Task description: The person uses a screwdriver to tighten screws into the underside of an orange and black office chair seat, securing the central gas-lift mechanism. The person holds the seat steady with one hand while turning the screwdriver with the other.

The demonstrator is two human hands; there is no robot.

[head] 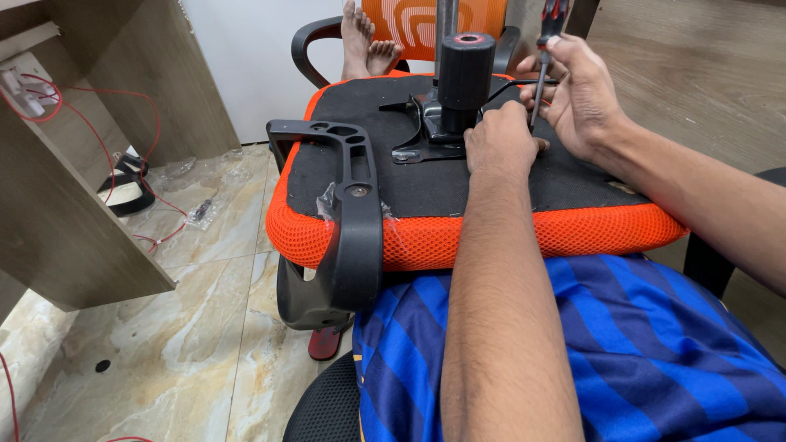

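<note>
Our right-hand fingers (547, 88) are wrapping closed around a red-handled screwdriver (544, 61), holding it near upright so its tip is bearing down at the black mounting plate (426, 135), while our left hand (501, 143) is curling shut and pressing at the plate's 3 o'clock edge, apparently steadying it. The upturned orange seat (409, 241) is resting across our lap, with the gas-lift column (465, 69) rising at 12 o'clock and the black armrest (352, 213) crowding 9 o'clock, leaving working room mainly toward 3 o'clock.
</note>
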